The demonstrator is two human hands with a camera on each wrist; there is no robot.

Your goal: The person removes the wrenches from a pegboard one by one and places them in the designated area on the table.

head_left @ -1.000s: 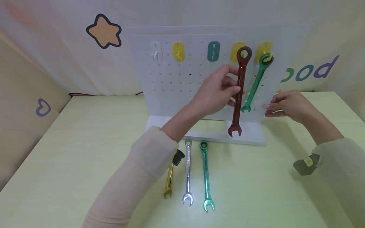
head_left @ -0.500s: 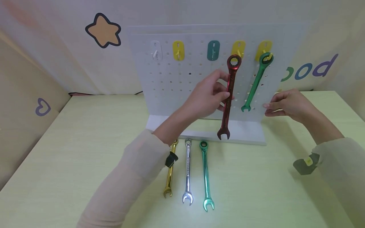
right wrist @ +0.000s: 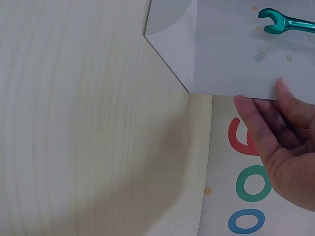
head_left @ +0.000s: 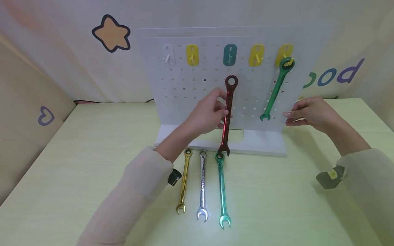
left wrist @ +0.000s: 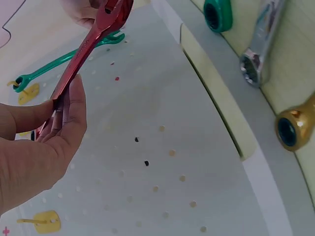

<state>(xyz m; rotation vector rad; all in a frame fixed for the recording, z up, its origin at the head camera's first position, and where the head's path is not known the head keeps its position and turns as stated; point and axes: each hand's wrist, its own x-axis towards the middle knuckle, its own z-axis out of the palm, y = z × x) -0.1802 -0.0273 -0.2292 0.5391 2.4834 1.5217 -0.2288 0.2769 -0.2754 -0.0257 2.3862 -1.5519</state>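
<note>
Before the pegboard [head_left: 197, 92], left hand [head_left: 206, 114] pinches upright red wrench [head_left: 228, 112] mid-shaft.

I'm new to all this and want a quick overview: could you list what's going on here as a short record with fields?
Left hand: pinches the red wrench by its shaft, upright, before the pegboard
Right hand: straight fingers on the pegboard's right edge
On a hook: green wrench, tilted
On the table: gold wrench, silver wrench, teal wrench, side by side
</note>
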